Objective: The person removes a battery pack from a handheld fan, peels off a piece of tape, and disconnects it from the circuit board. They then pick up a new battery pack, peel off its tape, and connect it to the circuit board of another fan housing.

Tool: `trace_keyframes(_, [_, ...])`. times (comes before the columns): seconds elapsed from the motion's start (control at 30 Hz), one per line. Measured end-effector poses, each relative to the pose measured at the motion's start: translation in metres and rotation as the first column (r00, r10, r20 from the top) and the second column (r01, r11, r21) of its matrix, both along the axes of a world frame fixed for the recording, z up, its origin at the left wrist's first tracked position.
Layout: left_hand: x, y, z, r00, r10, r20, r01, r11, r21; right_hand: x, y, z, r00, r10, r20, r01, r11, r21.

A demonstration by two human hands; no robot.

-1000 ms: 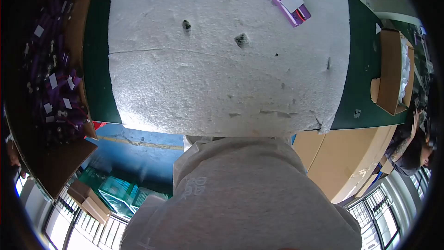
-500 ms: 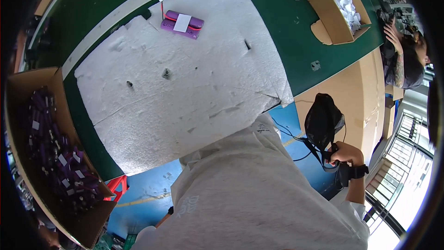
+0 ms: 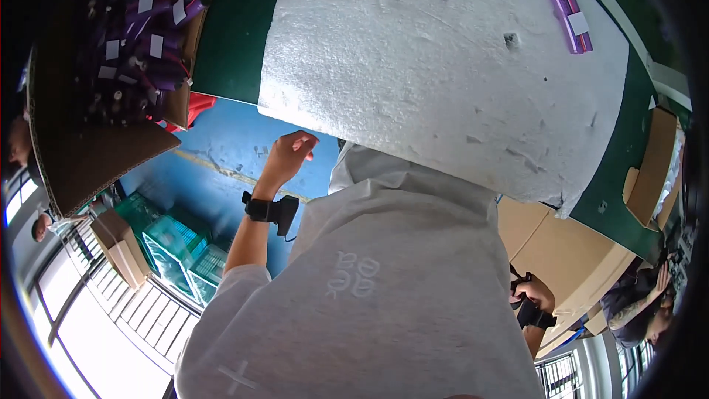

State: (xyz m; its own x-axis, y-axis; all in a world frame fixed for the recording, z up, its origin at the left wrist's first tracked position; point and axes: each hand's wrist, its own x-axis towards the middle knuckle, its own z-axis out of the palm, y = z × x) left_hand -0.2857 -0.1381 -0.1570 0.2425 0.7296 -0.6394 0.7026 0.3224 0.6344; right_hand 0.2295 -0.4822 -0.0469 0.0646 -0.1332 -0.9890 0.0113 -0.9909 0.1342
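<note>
My left hand [image 3: 289,160] is in the air just off the near edge of the white foam board [image 3: 413,66], its fingers curled in and nothing visible in them. A black band with a small device is on that wrist. My right hand [image 3: 538,293], partly behind my shirt, is closed around a black strap [image 3: 521,278]; whatever hangs from it is hidden. At the foam's far right lies a purple battery pack [image 3: 578,26] with a white label and red lead. On the left, a cardboard box [image 3: 203,11] holds several similar purple packs [image 3: 155,44].
The foam rests on a green table [image 3: 240,22]. A small carton [image 3: 650,170] with white pieces is at the right, near a large cardboard surface [image 3: 569,240]. A co-worker [image 3: 639,307] sits beyond. Teal crates [image 3: 173,244] and a red stool [image 3: 198,107] are at lower left.
The view has swung left, shifting the foam and battery pack rightward in the picture. My left hand has come up into view. My right hand's black mesh bag has gone behind my shirt.
</note>
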Motion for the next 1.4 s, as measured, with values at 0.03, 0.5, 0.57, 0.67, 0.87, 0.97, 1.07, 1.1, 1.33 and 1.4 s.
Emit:
trace_keyframes(0.03, [0.026, 0.013, 0.025, 0.99, -0.134, -0.05, 0.138, 0.987, 0.078, 0.001, 0.008, 0.017, 0.998, 0.053, -0.02, -0.052, 0.998, 0.022])
trace_keyframes(0.5, [0.108, 0.095, 0.193, 0.205, -0.637, 0.743, 0.776, 0.568, 0.274, 0.076, -0.035, 0.346, 0.452, -0.243, 0.858, -0.827, 0.246, 0.505])
trace_keyframes(0.57, [0.101, 0.084, 0.191, 0.358, -0.53, 0.769, 0.599, 0.762, 0.247, 0.088, 0.026, 0.353, 0.351, -0.138, 0.926, -0.914, 0.164, 0.371])
trace_keyframes(0.67, [0.094, 0.075, 0.176, 0.491, -0.429, 0.758, 0.347, 0.895, 0.281, 0.097, 0.107, 0.358, 0.094, 0.067, 0.993, -0.994, -0.052, 0.097])
trace_keyframes(0.87, [0.11, 0.089, 0.175, 0.552, -0.179, 0.815, -0.181, 0.928, 0.327, 0.134, 0.232, 0.31, 0.51, -0.253, 0.822, -0.804, 0.2, 0.56])
trace_keyframes(0.97, [0.129, 0.115, 0.198, 0.547, -0.175, 0.818, -0.244, 0.902, 0.357, 0.142, 0.278, 0.262, 0.322, -0.047, 0.946, -0.936, 0.132, 0.325])
trace_keyframes(1.07, [0.155, 0.135, 0.214, 0.505, -0.187, 0.843, -0.256, 0.9, 0.353, 0.117, 0.309, 0.249, 0.271, 0.124, 0.955, -0.962, 0.084, 0.261])
trace_keyframes(1.1, [0.164, 0.14, 0.221, 0.553, -0.208, 0.807, -0.225, 0.895, 0.385, 0.096, 0.312, 0.251, 0.33, 0.205, 0.921, -0.943, 0.12, 0.311])
trace_keyframes(1.33, [0.23, 0.17, 0.241, 0.572, -0.245, 0.783, -0.321, 0.812, 0.488, -0.064, 0.374, 0.233, 0.262, -0.019, 0.965, -0.873, -0.431, 0.228])
trace_keyframes(1.4, [0.246, 0.179, 0.252, 0.504, -0.266, 0.822, -0.341, 0.813, 0.472, -0.121, 0.394, 0.204, 0.645, 0.322, 0.694, -0.587, -0.373, 0.719])
